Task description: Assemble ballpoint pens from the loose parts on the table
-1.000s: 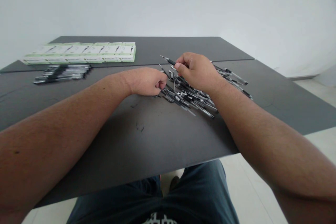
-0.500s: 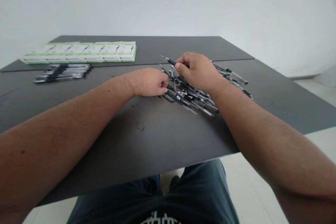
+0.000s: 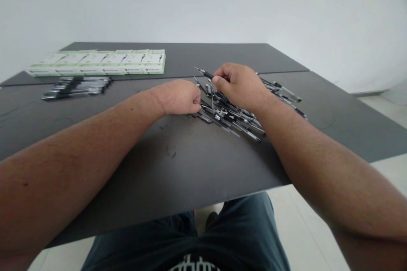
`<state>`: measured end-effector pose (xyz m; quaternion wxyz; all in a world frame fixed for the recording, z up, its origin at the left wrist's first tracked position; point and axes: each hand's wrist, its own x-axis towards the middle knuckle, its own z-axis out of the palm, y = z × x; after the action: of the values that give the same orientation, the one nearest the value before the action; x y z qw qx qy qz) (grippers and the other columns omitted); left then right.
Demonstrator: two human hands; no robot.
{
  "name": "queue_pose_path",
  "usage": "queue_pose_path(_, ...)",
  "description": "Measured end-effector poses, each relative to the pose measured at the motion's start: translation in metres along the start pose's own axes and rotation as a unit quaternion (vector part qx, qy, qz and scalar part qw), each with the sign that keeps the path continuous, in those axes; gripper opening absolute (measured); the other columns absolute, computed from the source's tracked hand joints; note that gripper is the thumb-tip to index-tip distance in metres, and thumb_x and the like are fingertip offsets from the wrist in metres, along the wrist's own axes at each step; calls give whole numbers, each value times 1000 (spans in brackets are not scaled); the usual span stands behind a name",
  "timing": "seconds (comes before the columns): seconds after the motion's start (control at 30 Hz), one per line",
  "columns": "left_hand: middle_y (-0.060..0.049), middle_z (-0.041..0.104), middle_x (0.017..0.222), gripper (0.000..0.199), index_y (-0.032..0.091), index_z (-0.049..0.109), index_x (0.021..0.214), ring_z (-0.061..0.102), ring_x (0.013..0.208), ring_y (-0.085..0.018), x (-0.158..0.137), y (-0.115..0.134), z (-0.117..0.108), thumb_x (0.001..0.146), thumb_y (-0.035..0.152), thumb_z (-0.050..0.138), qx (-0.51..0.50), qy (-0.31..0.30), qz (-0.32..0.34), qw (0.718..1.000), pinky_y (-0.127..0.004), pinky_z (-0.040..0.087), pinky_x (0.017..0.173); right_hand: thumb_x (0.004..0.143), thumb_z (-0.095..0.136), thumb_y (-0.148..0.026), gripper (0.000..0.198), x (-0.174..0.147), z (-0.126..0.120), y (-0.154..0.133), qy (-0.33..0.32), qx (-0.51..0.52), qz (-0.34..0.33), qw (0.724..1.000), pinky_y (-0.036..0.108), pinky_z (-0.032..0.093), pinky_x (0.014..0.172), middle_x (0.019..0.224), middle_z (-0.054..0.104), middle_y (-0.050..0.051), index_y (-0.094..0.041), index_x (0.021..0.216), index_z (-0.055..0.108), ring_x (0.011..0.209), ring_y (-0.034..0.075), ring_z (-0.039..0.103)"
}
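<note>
A pen (image 3: 207, 74) with a black grip is pinched between the thumb and fingers of my right hand (image 3: 239, 84), its tip pointing left and away from me. That hand is over a loose pile of clear and black pens (image 3: 237, 120). At the pile's left edge, my left hand (image 3: 184, 98) has its thumb and fingers pressed together close to the pen ends. What it grips, if anything, is hidden by the fingers. Part of the pile lies behind my right hand and forearm.
A row of white and green boxes (image 3: 104, 70) printed with pens stands at the back left. In front of them lies a neat batch of pens (image 3: 78, 87). The dark grey table (image 3: 190, 165) has its front edge above my legs and a seam across it.
My left hand has shifted slightly left and its fingers look more tightly closed. The right hand keeps the pen in nearly the same place.
</note>
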<state>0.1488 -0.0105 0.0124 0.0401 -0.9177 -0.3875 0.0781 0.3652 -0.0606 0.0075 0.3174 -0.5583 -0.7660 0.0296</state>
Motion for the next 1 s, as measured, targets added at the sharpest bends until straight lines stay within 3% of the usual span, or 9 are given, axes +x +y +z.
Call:
queue_pose_path(0.23, -3, 87, 93, 23, 28, 92, 101, 76, 83, -24, -1, 1, 0, 95, 31, 70, -9, 13, 11, 1000, -36, 48, 82, 107, 65, -30, 19, 0, 0, -2, 1, -2, -7, 1000, 39, 45, 81, 84, 79, 3, -22, 104, 82, 76, 23, 63)
queue_pose_path(0.37, -3, 83, 85, 24, 29, 91, 96, 75, 81, -25, -1, -1, 6, 91, 28, 68, -10, 29, 16, 999, -38, 49, 83, 107, 66, -30, 19, 0, 0, -1, 0, -6, -5, 1000, 39, 46, 80, 85, 79, 3, -22, 105, 82, 75, 23, 62)
queue_pose_path(0.63, -2, 81, 81, 14, 27, 81, 86, 68, 73, -23, -2, -28, 7, 82, 29, 68, -81, 86, 10, 993, -36, 44, 75, 108, 66, -30, 19, 0, 0, -1, -12, 3, 6, 1000, 39, 47, 82, 89, 82, 4, -22, 108, 84, 78, 24, 65)
queue_pose_path(0.8, -1, 79, 79, 23, 26, 88, 93, 72, 77, -24, -25, -43, -6, 81, 36, 70, -151, 118, -51, 980, -35, 49, 80, 109, 66, -33, 20, -3, -1, -8, -16, 14, 14, 1000, 38, 49, 85, 92, 83, 5, -22, 108, 83, 82, 25, 68)
queue_pose_path(0.93, 0, 78, 73, 21, 27, 85, 88, 71, 68, -22, -53, -46, -4, 77, 39, 72, -217, 119, -79, 966, -34, 49, 69, 109, 65, -36, 22, -6, 0, -12, -30, 18, 2, 999, 38, 48, 84, 92, 83, 5, -22, 107, 82, 83, 25, 68)
queue_pose_path(1.0, 1, 77, 70, 20, 27, 84, 87, 70, 64, -20, -68, -46, 1, 76, 41, 74, -279, 139, -99, 945, -33, 48, 64, 109, 65, -37, 23, -7, 0, -14, -43, 20, -7, 999, 38, 48, 84, 92, 83, 4, -23, 108, 82, 83, 25, 68)
